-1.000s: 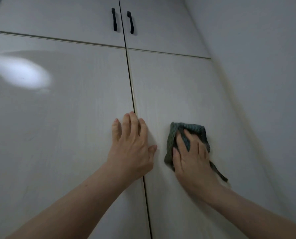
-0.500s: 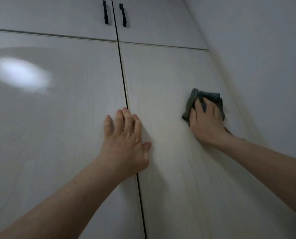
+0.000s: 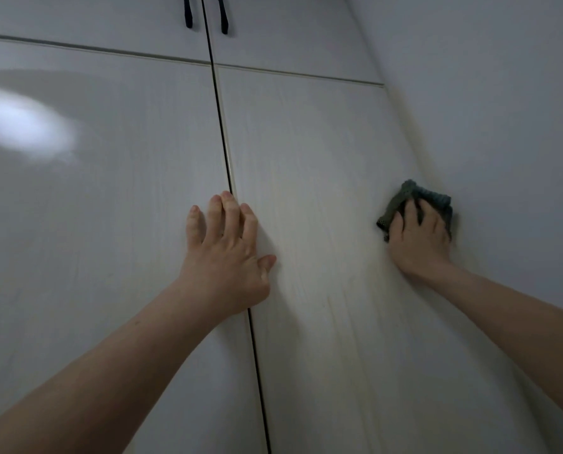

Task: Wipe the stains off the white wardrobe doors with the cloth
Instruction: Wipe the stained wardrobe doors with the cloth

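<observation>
Two hands are working against the wardrobe, each with its own job. The right hand [image 3: 419, 235] is pressing the cloth [image 3: 432, 198] against the right door [image 3: 306, 191], its grip laid over the folded dark green fabric with the fingers spread and bent a little over the wad, so that the palm is carrying the pressure and the cloth is bunching out above and to the left of the fingertips. That puts the cloth at the far right edge of the door, just beside the side wall [image 3: 503, 109], most likely because the wiping stroke is reaching the panel's border there. Across from that grip, the left hand [image 3: 229, 253] is resting flat and holding nothing, fingers straight, straddling the dark seam [image 3: 222, 132] between the right door and the left door [image 3: 93, 208]; this is probably bracing the body and keeping the doors from giving under the rubbing. Well above both hands, two black handles [image 3: 188, 13] are hanging on the upper cabinets. No stains are showing clearly in this dim light.
</observation>
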